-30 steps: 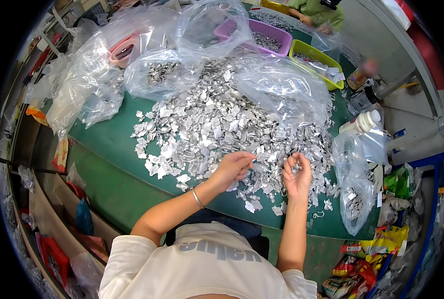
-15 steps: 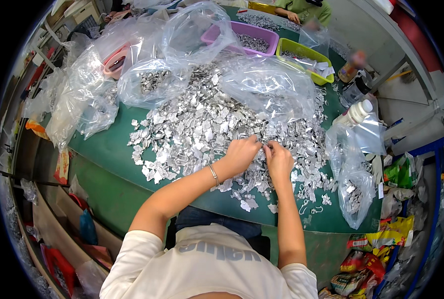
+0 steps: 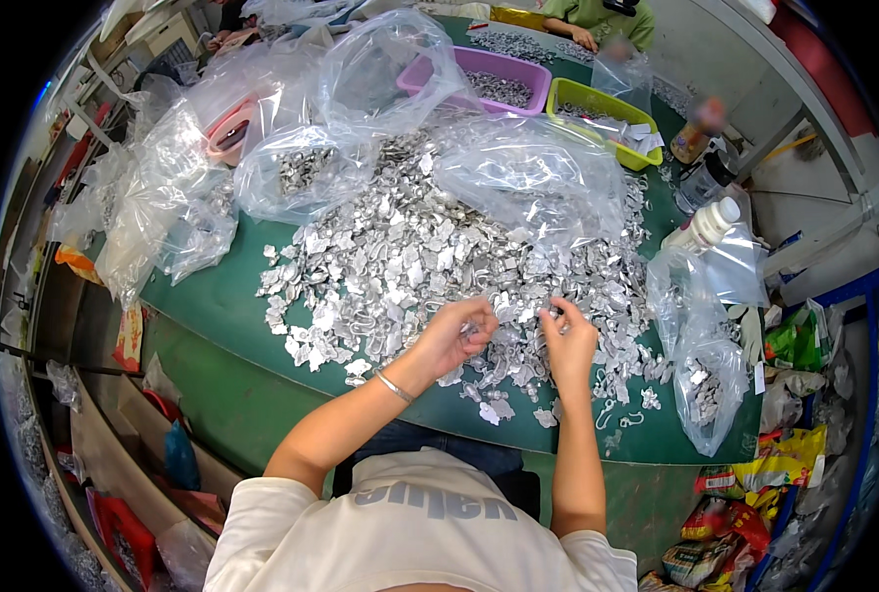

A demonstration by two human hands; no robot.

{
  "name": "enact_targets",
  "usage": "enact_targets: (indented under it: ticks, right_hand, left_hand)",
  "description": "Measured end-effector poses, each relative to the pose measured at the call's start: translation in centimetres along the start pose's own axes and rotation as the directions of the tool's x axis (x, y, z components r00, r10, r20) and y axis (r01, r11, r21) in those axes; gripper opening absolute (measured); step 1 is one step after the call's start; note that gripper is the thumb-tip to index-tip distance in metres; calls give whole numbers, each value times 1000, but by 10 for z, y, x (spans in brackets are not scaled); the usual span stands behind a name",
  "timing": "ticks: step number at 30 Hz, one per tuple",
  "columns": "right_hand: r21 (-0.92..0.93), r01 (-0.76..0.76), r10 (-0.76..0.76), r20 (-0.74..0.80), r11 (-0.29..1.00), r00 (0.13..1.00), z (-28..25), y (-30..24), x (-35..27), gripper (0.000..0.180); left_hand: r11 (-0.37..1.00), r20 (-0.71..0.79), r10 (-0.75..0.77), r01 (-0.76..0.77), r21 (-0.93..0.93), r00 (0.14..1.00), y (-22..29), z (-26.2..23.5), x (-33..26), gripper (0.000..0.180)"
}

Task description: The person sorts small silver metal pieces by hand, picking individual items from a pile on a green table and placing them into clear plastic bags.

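A big heap of small silvery metal pieces covers the green table. My left hand is curled over pieces at the heap's near edge, fingers closed around some of them; a thin bracelet sits on that wrist. My right hand is just to its right, fingertips pinched on a small silvery piece above the heap. The two hands are a few centimetres apart.
Clear plastic bags with more pieces lie behind and left of the heap; another bag and a white bottle stand at the right. A purple tub and a yellow tray sit at the far side, where another person works.
Both hands have shifted a little up and left over the heap's near edge. The camera has tilted, so the whole table sits lower in the picture.
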State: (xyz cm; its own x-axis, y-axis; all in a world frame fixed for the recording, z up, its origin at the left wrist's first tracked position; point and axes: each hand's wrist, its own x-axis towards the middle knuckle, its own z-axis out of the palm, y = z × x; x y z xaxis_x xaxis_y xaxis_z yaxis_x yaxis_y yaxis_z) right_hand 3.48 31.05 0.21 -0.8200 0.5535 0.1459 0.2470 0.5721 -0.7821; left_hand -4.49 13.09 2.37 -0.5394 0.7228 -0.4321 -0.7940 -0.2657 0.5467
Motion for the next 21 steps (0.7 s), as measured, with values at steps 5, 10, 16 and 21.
enact_targets:
  ticks: [5, 10, 16, 21]
  right_hand:
    - [-387, 172, -181, 13, 906, 983, 9, -16, -1, 18]
    - [-374, 78, -87, -7, 924, 996, -1, -7, 2, 15]
    - [865, -325, 226, 254, 382, 941, -24, -22, 1, 16]
    - [71, 127, -130, 46, 989, 990, -12, -9, 6, 16]
  left_hand:
    - [249, 241, 607, -469, 847, 757, -26, -6, 27, 19]
    - [-419, 505, 580, -297, 858, 639, -24, 6, 45, 23]
    - [-541, 534, 460, -253, 802, 709, -16, 10, 58, 19]
    - [-120, 453, 660, -511, 851, 599, -18, 9, 53, 6]
